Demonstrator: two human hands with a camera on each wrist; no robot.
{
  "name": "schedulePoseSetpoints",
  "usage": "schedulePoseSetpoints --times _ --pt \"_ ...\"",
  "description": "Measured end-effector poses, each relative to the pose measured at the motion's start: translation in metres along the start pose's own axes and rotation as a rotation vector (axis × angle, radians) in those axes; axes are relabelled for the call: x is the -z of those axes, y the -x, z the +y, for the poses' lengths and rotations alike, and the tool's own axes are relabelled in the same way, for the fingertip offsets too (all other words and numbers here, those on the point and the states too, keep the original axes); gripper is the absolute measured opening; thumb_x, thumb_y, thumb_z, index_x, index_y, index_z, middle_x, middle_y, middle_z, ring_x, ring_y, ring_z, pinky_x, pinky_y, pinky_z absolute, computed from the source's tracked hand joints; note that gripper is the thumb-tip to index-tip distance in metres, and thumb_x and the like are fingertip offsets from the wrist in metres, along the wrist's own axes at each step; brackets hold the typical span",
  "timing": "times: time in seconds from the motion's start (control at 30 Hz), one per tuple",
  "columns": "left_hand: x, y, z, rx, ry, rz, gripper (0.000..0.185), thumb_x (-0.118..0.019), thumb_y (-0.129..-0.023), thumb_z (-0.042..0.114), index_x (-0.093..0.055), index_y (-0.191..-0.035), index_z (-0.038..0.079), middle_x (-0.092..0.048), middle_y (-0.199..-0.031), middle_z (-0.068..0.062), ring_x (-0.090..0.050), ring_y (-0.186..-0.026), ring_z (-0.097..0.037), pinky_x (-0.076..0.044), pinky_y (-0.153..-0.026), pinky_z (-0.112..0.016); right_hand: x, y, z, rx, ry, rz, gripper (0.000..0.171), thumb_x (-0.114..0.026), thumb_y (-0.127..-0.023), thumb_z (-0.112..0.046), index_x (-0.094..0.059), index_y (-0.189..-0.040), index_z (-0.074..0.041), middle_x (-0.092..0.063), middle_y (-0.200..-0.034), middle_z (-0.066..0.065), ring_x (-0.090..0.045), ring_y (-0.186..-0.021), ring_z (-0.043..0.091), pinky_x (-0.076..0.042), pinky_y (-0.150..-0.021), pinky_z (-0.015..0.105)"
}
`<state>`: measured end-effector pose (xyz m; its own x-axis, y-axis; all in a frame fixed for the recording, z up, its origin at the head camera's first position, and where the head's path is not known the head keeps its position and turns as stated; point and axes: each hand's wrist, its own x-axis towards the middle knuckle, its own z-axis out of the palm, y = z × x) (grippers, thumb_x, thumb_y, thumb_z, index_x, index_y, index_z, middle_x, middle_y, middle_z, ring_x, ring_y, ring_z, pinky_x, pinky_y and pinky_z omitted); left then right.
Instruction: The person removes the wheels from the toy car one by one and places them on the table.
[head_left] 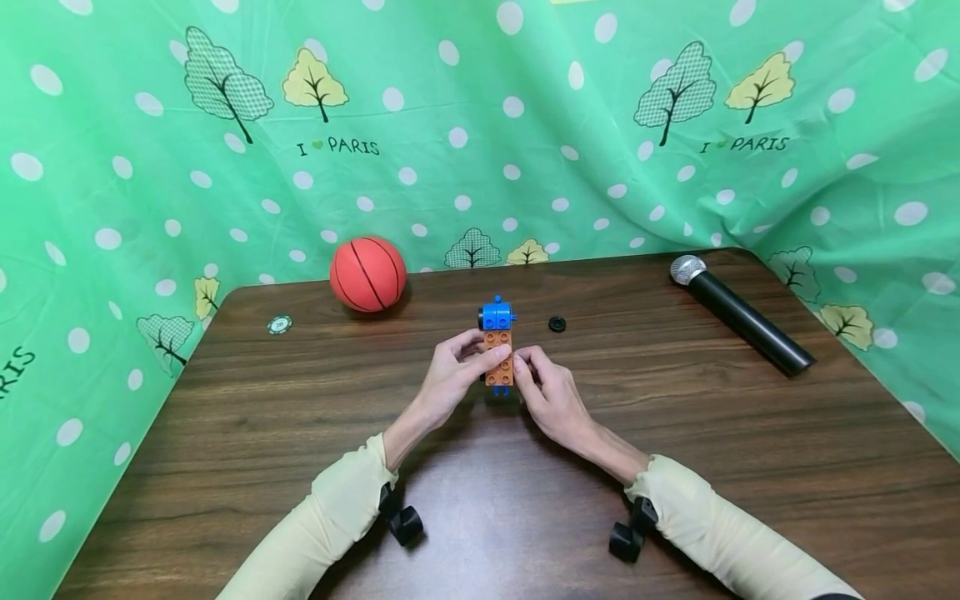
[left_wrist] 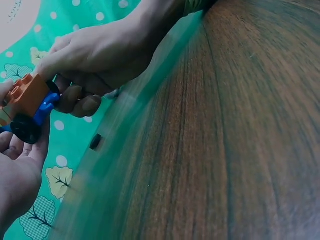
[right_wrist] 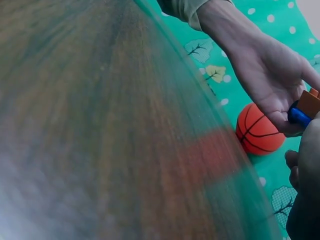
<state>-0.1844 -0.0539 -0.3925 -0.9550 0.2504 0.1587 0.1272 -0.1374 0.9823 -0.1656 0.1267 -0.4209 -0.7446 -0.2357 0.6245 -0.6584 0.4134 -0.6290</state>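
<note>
Both hands, left hand (head_left: 450,375) and right hand (head_left: 546,392), pinch brick toy (head_left: 498,346) at frame centre; uneven squeeze may pop bricks apart, wheel (left_wrist: 25,128) dropping onto bench (head_left: 675,433).
</note>
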Motion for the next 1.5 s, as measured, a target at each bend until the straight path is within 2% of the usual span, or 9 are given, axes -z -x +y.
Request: schedulePoseSetpoints --times 0.13,0.27,0.47,0.73,1.0,1.17,1.4,1.5 --pt "-0.0005 0.0004 0.0008 0.006 -0.003 -0.01 0.031 -0.071 -0.094 0.008 -0.066 -0.119 -0.009 -0.07 -0.096 -0.004 -0.066 -0.089 -0.011 -0.054 -0.081 -0.026 0.001 -0.0004 0.0025 0.059 0.048 -0.005 0.006 -0.056 -0.102 0.0 -0.061 -0.104 -0.003 -0.055 -0.072 -0.004 -0.049 -0.061 0.006 -0.043 -0.053 0.026" --pt "0.0 -0.0003 0.0001 0.008 -0.013 -0.019 0.032 -0.071 -0.094 0.008 -0.066 -0.121 -0.01 -0.071 -0.098 -0.006 -0.068 -0.09 -0.012 -0.055 -0.082 -0.027 0.0014 -0.0006 0.0036 0.076 0.062 -0.017 0.007 -0.054 -0.104 -0.005 -0.061 -0.103 -0.003 -0.059 -0.075 -0.002 -0.053 -0.064 0.008 -0.045 -0.054 0.026" --pt "0.0017 -0.0005 -0.0006 0.004 -0.03 -0.024 0.032 -0.071 -0.095 0.008 -0.065 -0.121 -0.01 -0.071 -0.097 -0.008 -0.069 -0.09 -0.013 -0.055 -0.083 -0.028 0.0008 -0.0008 0.0029 0.059 0.06 -0.025 0.007 -0.055 -0.103 -0.005 -0.061 -0.103 -0.003 -0.062 -0.077 0.0 -0.056 -0.066 0.009 -0.047 -0.055 0.027" --pt "0.0005 -0.0015 0.0013 -0.006 -0.031 0.016 0.03 -0.071 -0.094 0.008 -0.066 -0.119 -0.009 -0.069 -0.097 -0.006 -0.068 -0.09 -0.012 -0.055 -0.084 -0.027 -0.0002 -0.0008 0.0026 -0.008 0.042 0.011 0.012 -0.059 -0.101 0.002 -0.063 -0.112 0.0 -0.065 -0.084 0.004 -0.062 -0.074 0.014 -0.055 -0.064 0.031" --pt "0.0017 -0.0014 -0.0022 0.026 -0.048 0.032 0.033 -0.072 -0.094 0.01 -0.067 -0.121 -0.009 -0.071 -0.103 -0.011 -0.066 -0.095 -0.014 -0.054 -0.084 -0.027 -0.0019 -0.0011 0.0042 0.074 0.041 0.022 0.007 -0.058 -0.102 -0.001 -0.064 -0.103 0.001 -0.068 -0.082 0.007 -0.066 -0.073 0.017 -0.057 -0.062 0.03" --pt "0.0018 -0.0013 -0.0034 0.031 -0.028 0.017 0.035 -0.072 -0.093 0.01 -0.066 -0.122 -0.01 -0.072 -0.106 -0.012 -0.066 -0.097 -0.014 -0.054 -0.085 -0.028 -0.002 -0.0009 0.0054 0.11 0.045 0.033 0.012 -0.055 -0.104 -0.006 -0.064 -0.102 0.002 -0.068 -0.081 0.007 -0.066 -0.072 0.017 -0.057 -0.061 0.03" --pt "0.0019 -0.0014 -0.0023 0.036 0.006 0.003 0.035 -0.07 -0.094 0.007 -0.065 -0.122 -0.012 -0.072 -0.105 -0.01 -0.066 -0.097 -0.013 -0.054 -0.085 -0.027 -0.0016 -0.0015 0.0067 0.129 0.029 0.027 0.009 -0.056 -0.102 -0.002 -0.064 -0.103 0.002 -0.069 -0.084 0.008 -0.067 -0.074 0.018 -0.057 -0.063 0.031" --pt "0.002 -0.0013 -0.0014 0.051 0.055 -0.008 0.035 -0.067 -0.095 0.005 -0.062 -0.125 -0.014 -0.071 -0.104 -0.008 -0.066 -0.095 -0.012 -0.055 -0.083 -0.026 -0.0008 -0.0014 0.0075 0.135 0.021 0.024 0.008 -0.057 -0.1 0.001 -0.064 -0.104 0.001 -0.069 -0.084 0.008 -0.066 -0.075 0.017 -0.056 -0.064 0.03"
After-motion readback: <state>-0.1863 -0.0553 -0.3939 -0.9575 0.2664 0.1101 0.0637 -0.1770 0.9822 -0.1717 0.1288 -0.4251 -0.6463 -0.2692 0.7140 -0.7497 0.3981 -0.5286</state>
